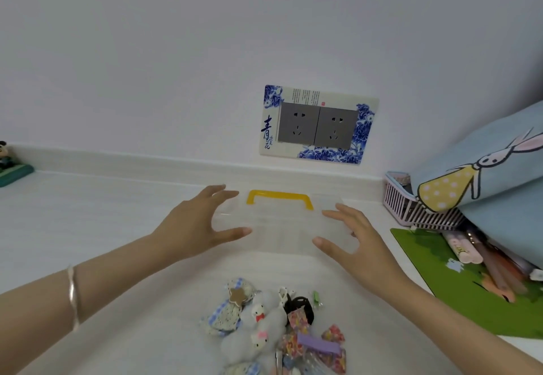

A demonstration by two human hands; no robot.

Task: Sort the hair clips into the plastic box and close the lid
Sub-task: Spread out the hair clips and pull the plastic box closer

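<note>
A clear plastic box (282, 227) with a yellow handle (279, 198) lies on the white table near the wall, its lid down. My left hand (199, 224) is at the box's left side and my right hand (352, 239) at its right side, each with fingers and thumb spread straight. Whether either hand touches the box I cannot tell. A heap of hair clips (273, 333) lies at the near edge, between my forearms: fabric bows, grey pom-poms with cat faces, a black claw clip, a purple clip.
A pink slotted basket (411, 210) and a blue cushion (484, 163) stand at the right, above a green mat (458, 298) with pens (482, 260). A small figurine (8, 166) sits far left. A double wall socket (317, 124) is behind the box.
</note>
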